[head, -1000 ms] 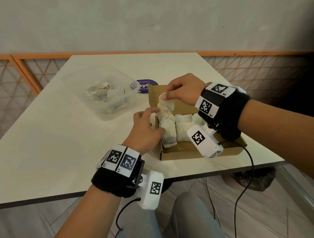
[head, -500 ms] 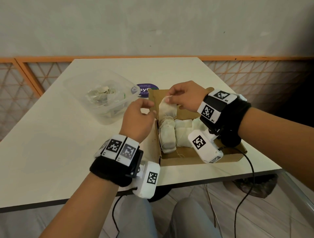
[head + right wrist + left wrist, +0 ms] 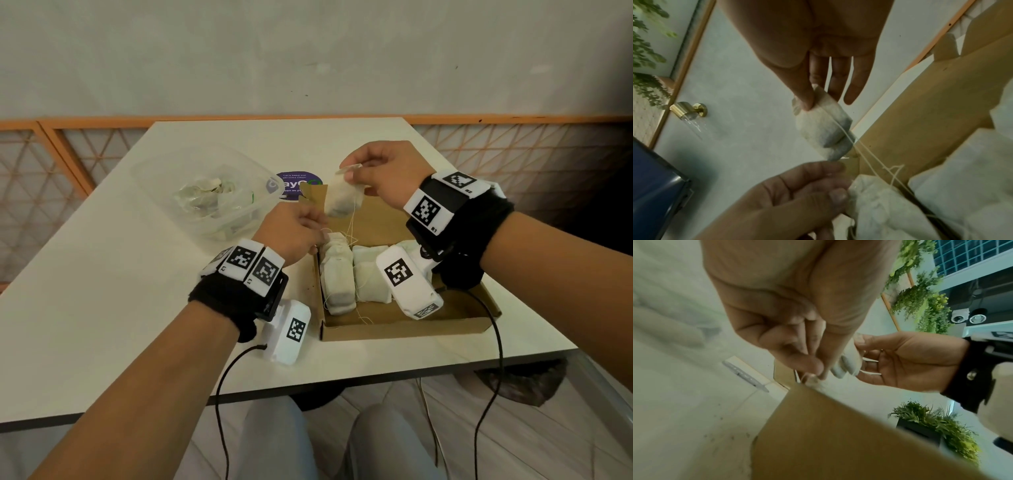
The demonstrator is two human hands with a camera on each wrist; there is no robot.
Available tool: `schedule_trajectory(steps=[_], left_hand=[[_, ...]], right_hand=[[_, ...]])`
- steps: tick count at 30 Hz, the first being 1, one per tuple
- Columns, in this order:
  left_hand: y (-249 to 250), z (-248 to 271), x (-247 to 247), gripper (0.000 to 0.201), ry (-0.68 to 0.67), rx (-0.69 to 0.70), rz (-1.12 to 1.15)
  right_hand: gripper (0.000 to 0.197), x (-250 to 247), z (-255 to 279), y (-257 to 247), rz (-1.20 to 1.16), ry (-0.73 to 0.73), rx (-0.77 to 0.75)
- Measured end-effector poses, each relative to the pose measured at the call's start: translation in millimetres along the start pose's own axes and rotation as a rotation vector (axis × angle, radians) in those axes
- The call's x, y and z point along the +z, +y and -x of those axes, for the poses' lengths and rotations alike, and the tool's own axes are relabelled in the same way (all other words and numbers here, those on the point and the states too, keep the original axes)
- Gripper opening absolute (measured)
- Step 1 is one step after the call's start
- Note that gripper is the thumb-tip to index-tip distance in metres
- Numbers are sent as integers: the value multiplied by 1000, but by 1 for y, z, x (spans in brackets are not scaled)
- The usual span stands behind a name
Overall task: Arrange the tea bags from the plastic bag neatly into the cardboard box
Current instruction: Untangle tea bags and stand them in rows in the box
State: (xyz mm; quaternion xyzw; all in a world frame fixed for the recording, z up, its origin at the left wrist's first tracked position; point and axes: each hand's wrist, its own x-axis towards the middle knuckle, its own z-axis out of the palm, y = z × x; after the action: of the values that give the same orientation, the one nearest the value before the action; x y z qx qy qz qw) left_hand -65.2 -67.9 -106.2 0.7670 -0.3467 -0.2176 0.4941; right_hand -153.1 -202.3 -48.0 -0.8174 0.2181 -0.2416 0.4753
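Observation:
My right hand (image 3: 349,173) pinches the top edge of a white tea bag (image 3: 342,200) and holds it hanging above the far left corner of the open cardboard box (image 3: 394,323). In the right wrist view thumb and forefinger (image 3: 807,99) grip that tea bag (image 3: 824,126), and its string (image 3: 869,162) trails down toward the box. My left hand (image 3: 320,236) is at the box's left wall, with its fingertips (image 3: 818,373) pinched on the thin string. Several tea bags (image 3: 339,274) lie side by side in the box's left half.
A clear plastic container (image 3: 164,178) with more tea bags (image 3: 205,193) sits to the left of the box. A purple round sticker (image 3: 298,185) lies behind the box. The table's front edge (image 3: 376,377) is close to the box, and an orange lattice rail runs behind.
My right hand has raised the tea bag from box level to well above it. My left hand left the bags in the box, drew back left, and now pinches the string at the box edge.

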Motion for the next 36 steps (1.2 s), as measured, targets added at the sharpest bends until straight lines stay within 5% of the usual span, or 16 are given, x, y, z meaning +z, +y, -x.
schedule_trajectory(steps=[4, 8, 14, 18, 31, 36], left_hand=[[10, -1, -7, 48, 52, 75, 14], [20, 1, -11, 19, -13, 123, 14], [13, -1, -22, 19, 47, -56, 175], [19, 7, -26, 13, -1, -48, 210], [14, 40, -17, 22, -141, -40, 174], [8, 48, -12, 20, -179, -62, 140]], right_hand=[[23, 1, 5, -2, -56, -86, 25], [19, 2, 8, -2, -52, -97, 47], [12, -8, 13, -11, 13, -23, -64], [12, -18, 21, -22, 1, -98, -90], [11, -14, 76, -20, -90, -321, 47], [7, 8, 77, 16, 107, -385, 150]])
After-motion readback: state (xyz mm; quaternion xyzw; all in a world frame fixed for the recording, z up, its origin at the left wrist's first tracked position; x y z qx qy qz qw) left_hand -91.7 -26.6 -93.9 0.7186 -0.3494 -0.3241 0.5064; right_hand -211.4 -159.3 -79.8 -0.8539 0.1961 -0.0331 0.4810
